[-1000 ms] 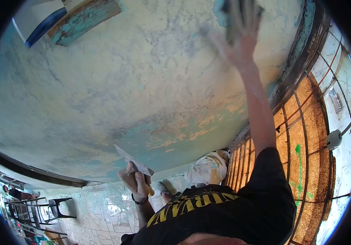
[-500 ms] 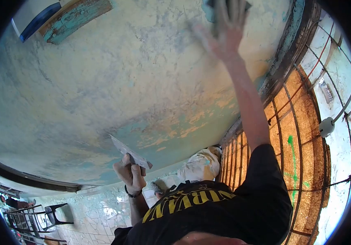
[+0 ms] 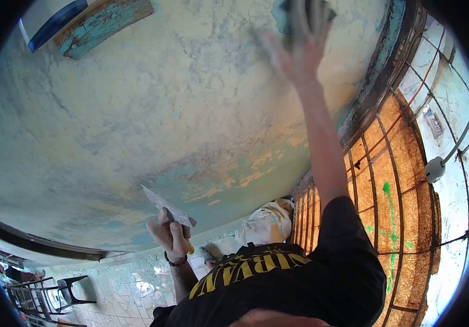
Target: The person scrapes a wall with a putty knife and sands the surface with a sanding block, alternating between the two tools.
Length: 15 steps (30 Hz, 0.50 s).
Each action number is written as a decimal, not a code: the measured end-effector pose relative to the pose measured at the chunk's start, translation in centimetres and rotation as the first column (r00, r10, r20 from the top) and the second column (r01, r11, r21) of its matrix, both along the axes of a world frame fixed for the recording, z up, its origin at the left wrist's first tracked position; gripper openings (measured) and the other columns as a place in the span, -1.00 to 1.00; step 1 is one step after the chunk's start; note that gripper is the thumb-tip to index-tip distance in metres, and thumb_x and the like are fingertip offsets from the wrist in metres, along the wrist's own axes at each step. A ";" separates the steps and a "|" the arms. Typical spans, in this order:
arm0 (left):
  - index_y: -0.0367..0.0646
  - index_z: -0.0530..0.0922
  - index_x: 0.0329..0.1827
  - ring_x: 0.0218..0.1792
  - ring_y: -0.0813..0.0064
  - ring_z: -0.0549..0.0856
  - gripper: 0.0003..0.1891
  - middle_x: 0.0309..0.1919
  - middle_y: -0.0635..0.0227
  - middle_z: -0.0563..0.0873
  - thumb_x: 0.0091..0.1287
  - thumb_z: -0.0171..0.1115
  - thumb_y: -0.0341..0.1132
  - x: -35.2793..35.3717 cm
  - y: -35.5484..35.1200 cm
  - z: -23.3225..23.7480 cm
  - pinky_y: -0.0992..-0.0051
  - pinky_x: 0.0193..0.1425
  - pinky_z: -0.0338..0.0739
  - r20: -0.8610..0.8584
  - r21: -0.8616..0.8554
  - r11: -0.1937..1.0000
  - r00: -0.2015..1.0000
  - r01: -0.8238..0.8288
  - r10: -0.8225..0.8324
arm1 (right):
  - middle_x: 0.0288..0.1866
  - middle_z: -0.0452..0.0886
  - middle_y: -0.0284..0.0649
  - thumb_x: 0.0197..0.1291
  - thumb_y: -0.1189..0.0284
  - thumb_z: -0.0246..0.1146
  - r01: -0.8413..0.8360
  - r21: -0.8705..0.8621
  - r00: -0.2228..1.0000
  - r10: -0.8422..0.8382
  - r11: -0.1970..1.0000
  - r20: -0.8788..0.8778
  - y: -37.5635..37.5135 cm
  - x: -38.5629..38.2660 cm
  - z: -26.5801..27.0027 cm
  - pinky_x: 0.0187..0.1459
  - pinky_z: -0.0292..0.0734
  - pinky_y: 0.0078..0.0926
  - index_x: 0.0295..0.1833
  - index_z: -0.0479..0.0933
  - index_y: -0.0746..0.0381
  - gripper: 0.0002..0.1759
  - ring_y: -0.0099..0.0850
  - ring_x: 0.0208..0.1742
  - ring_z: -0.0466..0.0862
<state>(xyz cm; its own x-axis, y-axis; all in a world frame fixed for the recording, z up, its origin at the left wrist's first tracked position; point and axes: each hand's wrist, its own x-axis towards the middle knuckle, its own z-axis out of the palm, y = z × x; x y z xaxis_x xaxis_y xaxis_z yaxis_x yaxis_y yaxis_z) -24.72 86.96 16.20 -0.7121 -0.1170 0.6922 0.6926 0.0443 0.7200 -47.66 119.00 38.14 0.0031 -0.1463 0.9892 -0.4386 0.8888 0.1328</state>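
High on the pale, patchy wall (image 3: 152,109), my right hand (image 3: 301,52) lies with its fingers spread over a dark sheet of sandpaper (image 3: 330,14), pressing it to the surface. Motion smears the fingers. Lower down, my left hand (image 3: 168,235) is closed around a putty knife (image 3: 164,204), its flat, whitish blade angled up and left. A bit of yellow handle shows below the fist. Flaking turquoise and cream paint covers the wall between the two hands.
A barred window (image 3: 392,218) with an orange panel runs along the right, with a hanging white plug (image 3: 435,169) beside it. A pale sack (image 3: 267,222) rests at the wall's foot. A dark chair (image 3: 73,291) stands at lower left; a wooden ledge (image 3: 103,27) juts out top left.
My right arm has shifted slightly left, the hand still over the sandpaper. My left hand with the putty knife has moved slightly left and down in view.
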 end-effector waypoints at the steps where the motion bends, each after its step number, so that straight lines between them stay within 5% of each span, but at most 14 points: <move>1: -0.24 0.35 0.05 -0.74 0.69 0.43 -0.65 -0.53 0.34 0.53 0.63 0.11 -0.08 0.0 0.4 0.8 0.64 -0.72 0.23 0.030 0.029 0.998 0.998 -0.049 0.048 | 0.73 0.12 0.18 0.33 -0.22 0.30 0.002 0.120 0.999 -0.007 0.993 0.040 -1.8 1.6 -1.1 0.64 -0.03 0.33 0.66 0.30 0.21 0.00 0.24 0.73 0.07; 2: -0.34 0.41 -0.20 -0.77 0.70 0.45 -0.50 -0.59 0.36 0.53 0.61 0.16 0.03 -0.1 0.8 1.3 0.66 -0.75 0.22 0.061 0.056 0.994 0.994 -0.097 0.094 | 0.73 0.11 0.20 0.35 -0.19 0.30 -0.001 0.238 0.997 -0.019 0.971 0.079 -2.7 2.2 -1.8 0.64 -0.03 0.32 0.66 0.28 0.24 -0.01 0.25 0.73 0.06; 6: -0.34 0.43 -0.22 -0.77 0.70 0.45 -0.50 -0.62 0.38 0.52 0.62 0.15 0.02 -0.5 1.3 1.4 0.65 -0.75 0.22 0.061 0.069 0.993 0.994 -0.099 0.095 | 0.72 0.12 0.24 0.33 -0.28 0.25 0.013 -0.088 0.997 -0.020 0.996 -0.080 1.9 -1.7 -0.8 0.61 -0.04 0.40 0.64 0.32 0.24 0.02 0.30 0.72 0.05; 8: -0.35 0.43 -0.23 -0.77 0.70 0.45 -0.51 -0.61 0.37 0.52 0.62 0.15 0.01 -0.6 1.1 1.4 0.65 -0.75 0.23 0.063 0.034 0.998 0.997 -0.053 0.051 | 0.72 0.12 0.23 0.36 -0.27 0.23 -0.135 0.013 0.988 0.135 0.991 -0.068 -0.6 -0.8 -1.6 0.63 -0.06 0.36 0.64 0.32 0.23 0.00 0.28 0.72 0.05; 9: -0.35 0.43 -0.18 -0.76 0.70 0.45 -0.53 -0.58 0.34 0.54 0.62 0.14 0.00 -0.6 1.1 1.4 0.65 -0.74 0.23 0.066 0.029 0.999 0.997 -0.042 0.040 | 0.72 0.13 0.22 0.37 -0.26 0.22 -0.209 0.058 0.975 0.212 0.976 -0.066 -1.9 0.4 -2.0 0.64 -0.07 0.34 0.64 0.32 0.23 -0.02 0.28 0.73 0.05; 10: -0.36 0.43 -0.12 -0.76 0.70 0.44 -0.54 -0.55 0.32 0.56 0.63 0.13 -0.02 -0.5 1.3 1.3 0.65 -0.74 0.24 0.069 0.026 0.999 0.997 -0.030 0.029 | 0.74 0.08 0.19 0.40 -0.24 0.20 -0.096 0.229 0.993 0.078 0.969 0.087 -2.2 2.1 -2.7 0.64 -0.07 0.31 0.66 0.30 0.22 -0.04 0.28 0.73 0.03; 13: -0.35 0.39 0.07 -0.76 0.70 0.42 -0.57 -0.47 0.26 0.60 0.65 0.11 -0.05 -0.7 1.4 0.6 0.65 -0.73 0.24 0.029 0.000 1.000 0.999 -0.023 0.023 | 0.74 0.08 0.17 0.36 -0.29 0.20 0.023 -0.088 0.996 -0.016 0.996 0.085 2.3 -0.8 -0.9 0.63 -0.08 0.39 0.64 0.32 0.21 -0.01 0.31 0.72 0.03; 14: -0.34 0.38 0.13 -0.76 0.69 0.41 -0.57 -0.44 0.24 0.62 0.66 0.10 -0.05 -0.6 1.5 0.4 0.65 -0.72 0.25 0.010 -0.008 1.000 1.000 -0.025 0.025 | 0.75 0.07 0.16 0.35 -0.32 0.18 -0.107 -0.255 0.989 0.129 0.961 0.069 2.4 -1.7 -0.3 0.61 -0.07 0.44 0.63 0.34 0.21 0.01 0.34 0.72 0.02; 15: -0.32 0.36 0.17 -0.76 0.70 0.40 -0.58 -0.43 0.24 0.62 0.66 0.09 -0.06 -0.3 1.5 0.3 0.65 -0.72 0.24 0.024 -0.003 1.000 1.000 -0.013 0.013 | 0.75 0.06 0.15 0.36 -0.32 0.17 -0.093 -0.148 0.991 0.106 0.985 0.082 1.2 -1.0 -0.5 0.61 -0.07 0.44 0.63 0.34 0.21 0.00 0.33 0.72 0.02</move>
